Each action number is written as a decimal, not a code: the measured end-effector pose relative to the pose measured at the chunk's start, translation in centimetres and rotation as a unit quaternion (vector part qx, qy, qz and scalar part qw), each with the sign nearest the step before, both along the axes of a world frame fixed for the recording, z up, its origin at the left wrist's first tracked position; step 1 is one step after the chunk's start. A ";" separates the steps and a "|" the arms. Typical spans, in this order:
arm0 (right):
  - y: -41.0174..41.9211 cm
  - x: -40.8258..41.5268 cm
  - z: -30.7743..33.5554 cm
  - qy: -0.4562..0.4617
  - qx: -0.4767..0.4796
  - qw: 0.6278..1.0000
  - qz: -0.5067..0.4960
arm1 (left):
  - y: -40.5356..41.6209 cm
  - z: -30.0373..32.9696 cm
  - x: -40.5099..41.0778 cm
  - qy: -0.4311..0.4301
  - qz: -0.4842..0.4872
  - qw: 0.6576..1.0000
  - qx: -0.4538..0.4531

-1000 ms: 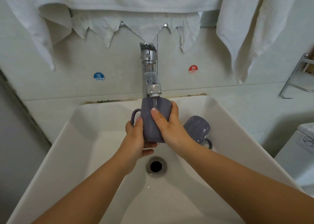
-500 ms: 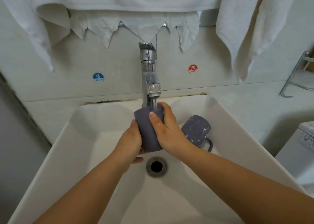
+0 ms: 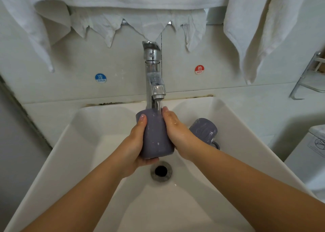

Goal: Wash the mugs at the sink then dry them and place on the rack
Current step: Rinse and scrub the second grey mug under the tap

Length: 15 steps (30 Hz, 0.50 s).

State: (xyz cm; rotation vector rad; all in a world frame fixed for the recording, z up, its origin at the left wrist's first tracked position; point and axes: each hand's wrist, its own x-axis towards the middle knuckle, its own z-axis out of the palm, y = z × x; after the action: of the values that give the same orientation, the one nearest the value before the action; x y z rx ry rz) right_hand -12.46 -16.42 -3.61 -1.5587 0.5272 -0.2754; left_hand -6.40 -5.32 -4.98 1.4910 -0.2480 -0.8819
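I hold a purple-grey mug (image 3: 155, 135) under the running faucet (image 3: 154, 83), over the white sink (image 3: 84, 143). My left hand (image 3: 135, 143) grips its left side and cups its lower end. My right hand (image 3: 175, 131) wraps the right side, wet, with fingertips by the water stream. The mug's handle is hidden. A second purple-grey mug (image 3: 204, 130) lies on its side in the basin, behind my right wrist, its handle pointing toward me.
The drain (image 3: 161, 170) sits just below my hands. White towels (image 3: 249, 29) hang on the wall above the sink. A metal rack (image 3: 311, 76) is mounted on the wall at the right. A white toilet tank (image 3: 313, 154) stands right of the sink.
The mug has turned in my hands, so its handle went out of sight. My left hand shifted up along the mug's side and my right hand slid round to the right.
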 end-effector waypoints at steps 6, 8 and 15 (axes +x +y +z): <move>-0.4 -0.4 -0.6 -0.021 -0.017 0.998 0.054 | 0.2 -0.2 0.3 0.029 -0.002 0.999 -0.026; -0.2 -0.3 -0.3 -0.027 -0.019 0.999 0.030 | 0.0 -0.1 0.2 0.027 0.002 0.999 -0.024; 0.2 -0.4 0.0 -0.020 -0.052 0.997 0.055 | 0.5 0.3 0.7 0.026 0.000 0.999 -0.035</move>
State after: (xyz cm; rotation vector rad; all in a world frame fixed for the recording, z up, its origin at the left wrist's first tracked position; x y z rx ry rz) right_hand -12.85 -16.22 -3.66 -1.6749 0.3996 -0.2518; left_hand -5.71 -4.85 -4.64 1.4008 -0.2378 -0.9027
